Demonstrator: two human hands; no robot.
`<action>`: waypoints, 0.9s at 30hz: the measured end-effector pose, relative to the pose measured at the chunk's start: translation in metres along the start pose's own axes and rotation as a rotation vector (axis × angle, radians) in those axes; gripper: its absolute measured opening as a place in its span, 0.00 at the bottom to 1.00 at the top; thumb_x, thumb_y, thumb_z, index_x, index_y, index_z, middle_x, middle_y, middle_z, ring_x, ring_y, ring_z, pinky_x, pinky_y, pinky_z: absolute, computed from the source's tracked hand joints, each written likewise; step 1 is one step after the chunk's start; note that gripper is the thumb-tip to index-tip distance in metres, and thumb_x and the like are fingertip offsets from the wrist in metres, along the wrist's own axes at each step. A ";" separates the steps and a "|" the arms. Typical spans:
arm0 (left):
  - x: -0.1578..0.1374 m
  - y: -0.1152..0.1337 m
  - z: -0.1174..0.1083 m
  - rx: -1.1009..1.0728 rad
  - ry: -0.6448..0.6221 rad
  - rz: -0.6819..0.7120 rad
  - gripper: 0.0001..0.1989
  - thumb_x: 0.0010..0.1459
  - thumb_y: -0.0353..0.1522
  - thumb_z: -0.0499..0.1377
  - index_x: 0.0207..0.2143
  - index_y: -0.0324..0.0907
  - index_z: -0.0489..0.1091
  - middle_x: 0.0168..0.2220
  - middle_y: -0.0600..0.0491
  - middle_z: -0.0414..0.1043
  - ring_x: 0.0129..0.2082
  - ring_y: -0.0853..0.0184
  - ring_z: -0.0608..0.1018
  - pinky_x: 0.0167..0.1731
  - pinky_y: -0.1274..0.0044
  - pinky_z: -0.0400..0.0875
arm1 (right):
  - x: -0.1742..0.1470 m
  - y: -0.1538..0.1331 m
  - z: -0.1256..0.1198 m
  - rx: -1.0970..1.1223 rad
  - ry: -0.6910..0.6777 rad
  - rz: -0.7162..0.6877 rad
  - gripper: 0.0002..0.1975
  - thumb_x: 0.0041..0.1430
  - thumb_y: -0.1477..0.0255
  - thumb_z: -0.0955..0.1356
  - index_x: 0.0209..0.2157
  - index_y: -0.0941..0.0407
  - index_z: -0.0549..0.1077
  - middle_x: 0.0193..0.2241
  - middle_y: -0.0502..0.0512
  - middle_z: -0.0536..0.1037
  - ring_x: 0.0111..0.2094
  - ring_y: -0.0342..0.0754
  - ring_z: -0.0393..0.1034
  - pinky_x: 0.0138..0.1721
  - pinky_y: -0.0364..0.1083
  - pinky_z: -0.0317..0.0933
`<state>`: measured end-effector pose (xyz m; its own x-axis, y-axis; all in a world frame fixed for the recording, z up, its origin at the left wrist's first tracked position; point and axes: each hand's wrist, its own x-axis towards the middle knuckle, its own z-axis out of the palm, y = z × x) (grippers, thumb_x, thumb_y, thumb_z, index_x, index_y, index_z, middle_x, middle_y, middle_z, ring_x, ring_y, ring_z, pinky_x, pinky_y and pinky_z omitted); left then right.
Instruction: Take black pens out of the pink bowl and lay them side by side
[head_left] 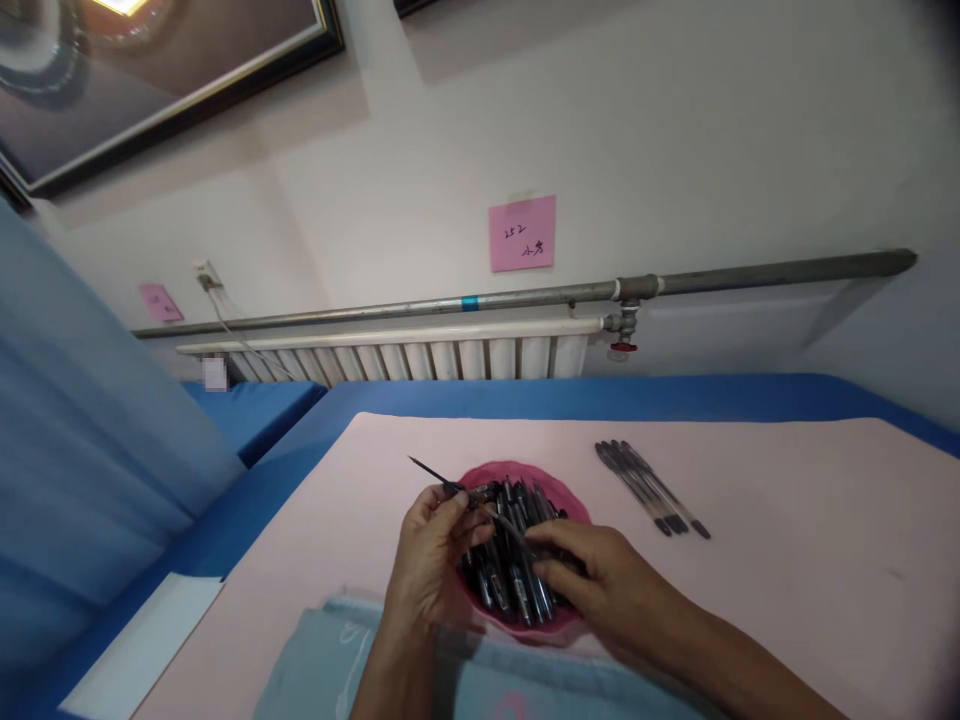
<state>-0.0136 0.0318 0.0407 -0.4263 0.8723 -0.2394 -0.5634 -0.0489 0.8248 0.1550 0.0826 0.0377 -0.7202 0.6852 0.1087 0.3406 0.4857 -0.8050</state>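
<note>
My left hand [431, 550] is closed in a pinch on a thin black pen refill [433, 473], whose narrow end points up and to the left. Between the fingers of my right hand [600, 575] is a dark pen barrel [513, 530], tilted with its far end towards my left hand. Whether refill and barrel touch is hidden by the left fingers. Both hands are over a round pink basket [574, 500] heaped with dark pens [519, 585]. Off to the right, several capped pens [649, 485] lie side by side in a slanted row.
A pink sheet [810, 580] covers the blue table [592, 397]. Teal cloth [315, 650] lies at the front edge and white paper [150, 645] at the left. Behind stand a radiator [450, 358] and a pipe [720, 275]; a blue curtain [90, 420] hangs left.
</note>
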 end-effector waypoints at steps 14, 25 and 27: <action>0.002 -0.001 0.000 0.029 -0.018 0.005 0.11 0.44 0.29 0.65 0.28 0.38 0.64 0.25 0.52 0.74 0.23 0.72 0.77 0.24 0.81 0.73 | -0.001 -0.003 0.001 -0.035 0.000 -0.022 0.11 0.52 0.80 0.63 0.34 0.56 0.74 0.31 0.51 0.76 0.33 0.46 0.71 0.35 0.45 0.63; 0.000 0.000 0.000 0.068 -0.004 0.027 0.12 0.43 0.30 0.65 0.27 0.38 0.64 0.25 0.52 0.73 0.24 0.69 0.77 0.23 0.81 0.72 | -0.002 -0.005 0.000 -0.032 0.005 -0.018 0.12 0.53 0.80 0.63 0.36 0.55 0.74 0.33 0.51 0.77 0.34 0.47 0.71 0.36 0.45 0.63; 0.000 -0.001 -0.001 0.067 -0.003 0.029 0.11 0.44 0.29 0.64 0.28 0.38 0.64 0.26 0.52 0.73 0.24 0.70 0.77 0.23 0.81 0.73 | -0.002 -0.005 0.000 -0.033 0.007 -0.017 0.12 0.53 0.80 0.63 0.36 0.55 0.74 0.33 0.52 0.76 0.34 0.47 0.71 0.36 0.45 0.63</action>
<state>-0.0135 0.0312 0.0398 -0.4393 0.8725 -0.2139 -0.5027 -0.0414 0.8635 0.1552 0.0787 0.0419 -0.7220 0.6802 0.1264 0.3481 0.5151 -0.7833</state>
